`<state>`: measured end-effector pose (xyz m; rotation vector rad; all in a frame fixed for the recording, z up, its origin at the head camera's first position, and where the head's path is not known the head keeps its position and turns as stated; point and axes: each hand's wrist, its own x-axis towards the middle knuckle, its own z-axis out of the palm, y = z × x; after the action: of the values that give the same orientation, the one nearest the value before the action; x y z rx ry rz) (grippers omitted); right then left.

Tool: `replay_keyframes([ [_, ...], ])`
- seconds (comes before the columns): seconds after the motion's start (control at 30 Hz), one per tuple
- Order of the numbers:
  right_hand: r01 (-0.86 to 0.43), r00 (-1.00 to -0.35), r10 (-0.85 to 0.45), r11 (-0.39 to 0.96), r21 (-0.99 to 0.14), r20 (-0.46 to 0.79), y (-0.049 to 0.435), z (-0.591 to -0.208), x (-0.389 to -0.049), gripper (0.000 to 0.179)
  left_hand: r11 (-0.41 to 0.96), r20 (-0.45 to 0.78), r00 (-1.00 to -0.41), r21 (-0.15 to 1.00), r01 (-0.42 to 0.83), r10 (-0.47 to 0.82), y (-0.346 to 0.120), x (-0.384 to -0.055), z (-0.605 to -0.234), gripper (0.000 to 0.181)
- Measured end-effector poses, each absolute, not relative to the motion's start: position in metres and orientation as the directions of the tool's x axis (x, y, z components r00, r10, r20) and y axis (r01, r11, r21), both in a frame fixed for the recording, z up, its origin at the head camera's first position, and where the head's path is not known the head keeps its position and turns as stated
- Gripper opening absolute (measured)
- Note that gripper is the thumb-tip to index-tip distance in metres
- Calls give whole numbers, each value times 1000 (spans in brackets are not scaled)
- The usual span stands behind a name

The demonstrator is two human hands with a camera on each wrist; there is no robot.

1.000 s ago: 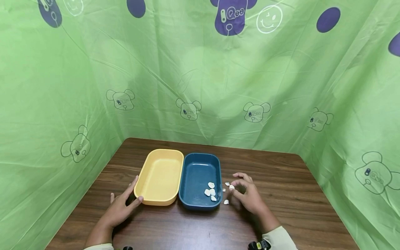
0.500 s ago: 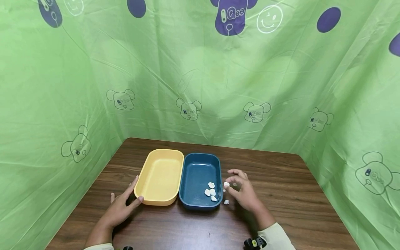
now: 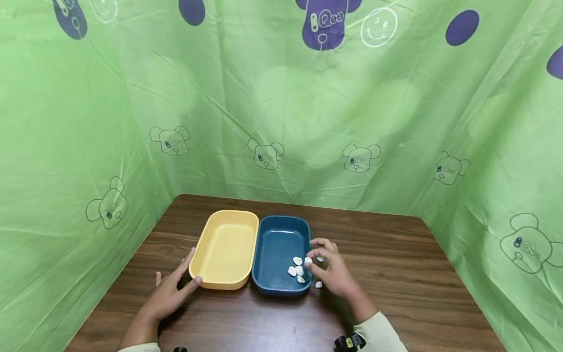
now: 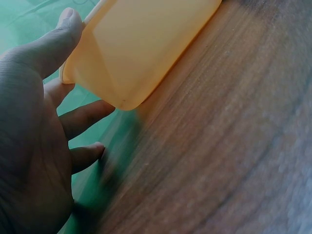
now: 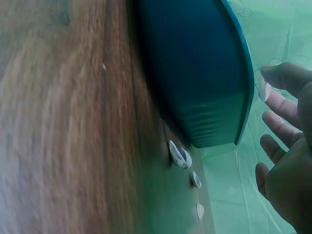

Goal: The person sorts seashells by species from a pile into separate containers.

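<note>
My right hand [image 3: 335,275] pinches a small white seashell [image 3: 308,261] between thumb and index finger, over the right rim of the blue tray [image 3: 280,243]. In the right wrist view, the pinched shell [image 5: 264,91] is partly covered by the fingers. Several white shells [image 3: 297,261] lie inside the blue tray near its right end. My left hand [image 3: 169,292] rests against the near left corner of the yellow tray [image 3: 225,244]; its thumb touches the near rim and its fingers extend fairly straight along the left side, as the left wrist view also shows.
The two trays stand side by side on a brown wooden table [image 3: 374,244]. A few loose shells, including one near the front [image 3: 318,284] and another by the right hand [image 3: 320,259], lie right of the blue tray. A green printed curtain [image 3: 316,107] encloses the table behind and at both sides.
My right hand, pinching the shell, has moved left from above the table to the blue tray's right rim. My left hand and both trays have stayed put.
</note>
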<state>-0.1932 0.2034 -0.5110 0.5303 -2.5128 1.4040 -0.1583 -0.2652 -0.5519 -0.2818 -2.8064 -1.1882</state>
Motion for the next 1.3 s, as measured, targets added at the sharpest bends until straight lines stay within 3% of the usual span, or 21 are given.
replay_keyframes([
  [0.57, -397, -918, -207, 481, -782, 339, 197, -512, -190, 26, 685, 143, -980, 702, 198, 136, -266, -157, -553, 86],
  [1.3, -420, -907, -156, 389, -820, 390, 239, -527, -195, 42, 691, 136, -981, 697, 192, 135, -265, -158, -551, 86],
])
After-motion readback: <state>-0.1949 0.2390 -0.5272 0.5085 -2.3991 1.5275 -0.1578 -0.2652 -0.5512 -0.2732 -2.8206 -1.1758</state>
